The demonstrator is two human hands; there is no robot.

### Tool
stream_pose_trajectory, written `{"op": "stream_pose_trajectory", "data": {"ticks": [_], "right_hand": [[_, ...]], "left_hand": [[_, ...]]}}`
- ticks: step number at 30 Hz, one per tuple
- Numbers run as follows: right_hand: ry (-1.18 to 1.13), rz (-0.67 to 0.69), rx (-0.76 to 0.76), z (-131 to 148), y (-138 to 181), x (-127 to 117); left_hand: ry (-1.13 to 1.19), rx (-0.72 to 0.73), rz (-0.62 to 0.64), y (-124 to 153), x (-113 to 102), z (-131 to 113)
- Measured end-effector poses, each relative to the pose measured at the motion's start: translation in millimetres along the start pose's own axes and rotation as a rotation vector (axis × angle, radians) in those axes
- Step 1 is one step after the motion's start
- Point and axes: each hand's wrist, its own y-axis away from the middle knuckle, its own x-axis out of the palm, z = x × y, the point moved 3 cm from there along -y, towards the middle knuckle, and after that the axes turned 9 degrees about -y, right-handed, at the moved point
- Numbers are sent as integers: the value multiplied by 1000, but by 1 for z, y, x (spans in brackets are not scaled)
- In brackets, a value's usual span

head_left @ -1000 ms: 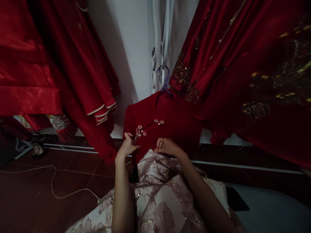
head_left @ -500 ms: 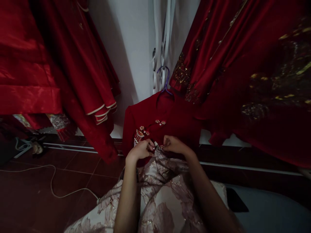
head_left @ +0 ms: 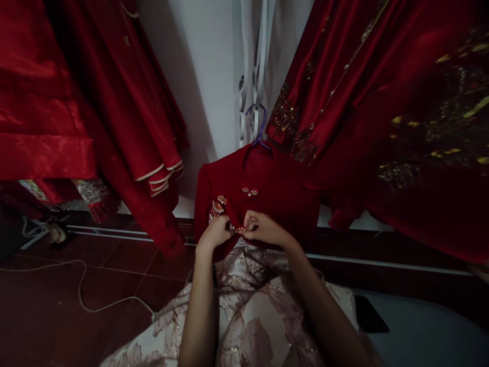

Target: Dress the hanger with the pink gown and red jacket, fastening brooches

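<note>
A pale wall (head_left: 202,86) was flanked on both sides by hanging red garments (head_left: 148,127), and the dark tiled floor (head_left: 42,316) was crossed by a white cable (head_left: 82,290). A red jacket (head_left: 290,193) was hung on a purple hanger (head_left: 263,122) at the middle of the wall. Below the jacket's neck edge an upper clasp (head_left: 249,192) of beaded flowers was set, and nearer its left edge a fan-shaped ornament (head_left: 217,207). Along its front, a lower clasp (head_left: 240,230) was held between two hands, one end pinched by the narrowed fingers of the left hand (head_left: 217,233), the other by those of the right hand (head_left: 265,228). Whether it was fastened could not be told. Beneath the forearms, floral cloth (head_left: 260,311) was spread.
</note>
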Motion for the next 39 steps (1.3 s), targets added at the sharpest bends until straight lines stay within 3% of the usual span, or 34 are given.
{"op": "stream_pose_trajectory", "data": {"ticks": [5,14,24,33,39], "right_hand": [[64,-132,-45,-11,-8,1],[17,-127,-20,-24,-14,4],[150,-159,-39,-27,-14,2],[145,-103,9,-33,-15,4],[160,-150,29,-43,-20,6]], "left_hand": [[110,-66,27,0,-1,9],[285,-144,95,0,4,14],[206,-132,92,-1,7,12],[230,-74,163,2,8,23],[254,-76,85,-2,14,30]]}}
